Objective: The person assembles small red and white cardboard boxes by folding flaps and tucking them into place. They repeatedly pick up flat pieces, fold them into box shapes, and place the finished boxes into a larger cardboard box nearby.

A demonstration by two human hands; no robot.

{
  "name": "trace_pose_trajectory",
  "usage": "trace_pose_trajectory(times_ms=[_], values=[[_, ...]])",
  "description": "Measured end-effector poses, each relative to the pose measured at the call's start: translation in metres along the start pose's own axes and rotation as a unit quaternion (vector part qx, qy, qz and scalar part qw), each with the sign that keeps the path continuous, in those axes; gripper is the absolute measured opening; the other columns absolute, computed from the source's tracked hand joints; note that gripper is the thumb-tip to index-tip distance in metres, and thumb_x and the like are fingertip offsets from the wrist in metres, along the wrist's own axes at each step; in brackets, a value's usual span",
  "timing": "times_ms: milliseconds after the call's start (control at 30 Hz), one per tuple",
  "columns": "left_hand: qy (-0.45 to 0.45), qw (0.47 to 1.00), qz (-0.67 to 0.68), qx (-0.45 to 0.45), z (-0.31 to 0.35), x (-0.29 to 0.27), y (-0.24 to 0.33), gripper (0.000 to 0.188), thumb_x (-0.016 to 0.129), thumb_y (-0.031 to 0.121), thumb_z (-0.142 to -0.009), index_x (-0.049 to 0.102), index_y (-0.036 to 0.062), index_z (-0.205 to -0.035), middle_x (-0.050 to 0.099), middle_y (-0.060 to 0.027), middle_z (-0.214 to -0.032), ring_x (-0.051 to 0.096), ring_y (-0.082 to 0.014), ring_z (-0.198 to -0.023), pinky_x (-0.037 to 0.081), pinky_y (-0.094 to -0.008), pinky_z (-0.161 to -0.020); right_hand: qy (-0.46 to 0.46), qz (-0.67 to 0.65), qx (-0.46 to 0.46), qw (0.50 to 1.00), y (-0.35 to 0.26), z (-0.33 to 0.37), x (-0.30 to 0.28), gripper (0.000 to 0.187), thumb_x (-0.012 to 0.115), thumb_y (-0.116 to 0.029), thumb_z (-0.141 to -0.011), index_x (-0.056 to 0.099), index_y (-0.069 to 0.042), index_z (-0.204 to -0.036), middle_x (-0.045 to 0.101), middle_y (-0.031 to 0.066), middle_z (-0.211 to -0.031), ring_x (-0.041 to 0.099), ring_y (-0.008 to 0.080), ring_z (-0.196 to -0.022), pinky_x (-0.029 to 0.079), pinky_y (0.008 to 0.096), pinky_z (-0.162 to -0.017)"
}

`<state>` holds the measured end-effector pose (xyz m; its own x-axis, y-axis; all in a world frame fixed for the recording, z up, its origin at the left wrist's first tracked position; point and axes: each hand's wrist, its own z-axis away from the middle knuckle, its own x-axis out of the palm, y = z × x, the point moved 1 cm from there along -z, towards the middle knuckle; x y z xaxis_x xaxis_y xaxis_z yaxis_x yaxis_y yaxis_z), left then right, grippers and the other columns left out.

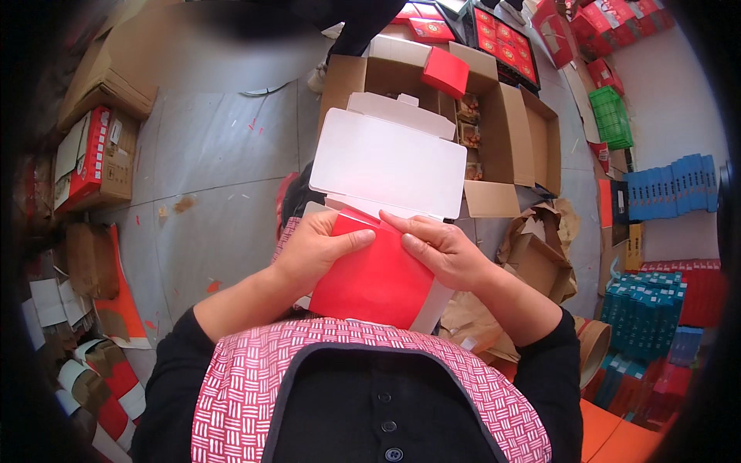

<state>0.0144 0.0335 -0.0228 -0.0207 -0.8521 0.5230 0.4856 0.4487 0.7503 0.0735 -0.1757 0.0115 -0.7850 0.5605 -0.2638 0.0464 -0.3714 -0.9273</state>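
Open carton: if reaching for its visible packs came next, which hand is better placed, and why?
Right, probably: the right hand is nearer the packs in the carton; the left hand is farther off. Both hold the red box, though.

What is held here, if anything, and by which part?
A red cardboard piece, near its far edge, by the left hand and right hand, thumbs on its red face.

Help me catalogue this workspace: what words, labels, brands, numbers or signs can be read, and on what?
Nothing reads clearly.
Held red box: no print visible.
Blue boxes, right: dark characters, too small.
Teal boxes, right: pale print, too small.
Red carton, left: white marks, too small.
Red packs, top right: gold emblems, too blurred.
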Motion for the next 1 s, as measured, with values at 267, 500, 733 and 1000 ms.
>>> trace_pose_trajectory(times_ms=[267,500,733,1000], values=[[-0.012,0.999,-0.019,0.032,-0.003,0.002,0.004,0.017,0.064,0.010,-0.089,0.066,-0.0017,-0.101,0.069,-0.0118,-0.093,0.067,-0.0159,-0.080,0.056,-0.0269,-0.070,-0.027,-0.048,-0.041,0.998,-0.007,0.010,-0.008,0.039,0.045,-0.018,-0.100,0.048,-0.007,-0.137,0.057,0.0098,-0.117,0.054,0.0179,-0.109,0.041,0.0285,-0.095],[-0.008,0.997,-0.050,0.050,0.001,0.002,0.009,0.017,0.065,0.010,-0.088,0.066,-0.0019,-0.099,0.069,-0.0107,-0.090,0.067,-0.0153,-0.077,0.056,-0.0272,-0.069,-0.047,-0.043,-0.036,0.997,-0.009,0.009,-0.008,0.038,0.047,-0.013,-0.098,0.049,-0.008,-0.136,0.057,0.0111,-0.119,0.054,0.0186,-0.111,0.041,0.0280,-0.095],[0.177,0.811,-0.421,0.366,-0.018,-0.004,0.064,0.032,0.067,0.013,-0.086,0.057,-0.0013,-0.113,0.062,-0.0139,-0.110,0.060,-0.0245,-0.099,0.048,-0.0346,-0.085,0.178,-0.154,-0.024,0.972,-0.003,0.000,-0.012,0.042,0.051,-0.006,-0.096,0.046,-0.005,-0.137,0.061,0.0080,-0.117,0.057,0.0166,-0.106,0.044,0.0273,-0.094],[0.066,0.944,-0.133,0.295,-0.045,-0.022,0.014,0.065,0.062,0.009,-0.089,0.026,0.0050,-0.143,0.040,-0.0184,-0.137,0.047,-0.0223,-0.122,0.041,-0.0366,-0.102,0.287,-0.344,-0.034,0.894,0.044,0.002,0.036,0.049,0.049,-0.009,-0.097,0.035,-0.006,-0.144,0.051,0.0092,-0.127,0.056,0.0120,-0.104,0.046,0.0244,-0.088]])
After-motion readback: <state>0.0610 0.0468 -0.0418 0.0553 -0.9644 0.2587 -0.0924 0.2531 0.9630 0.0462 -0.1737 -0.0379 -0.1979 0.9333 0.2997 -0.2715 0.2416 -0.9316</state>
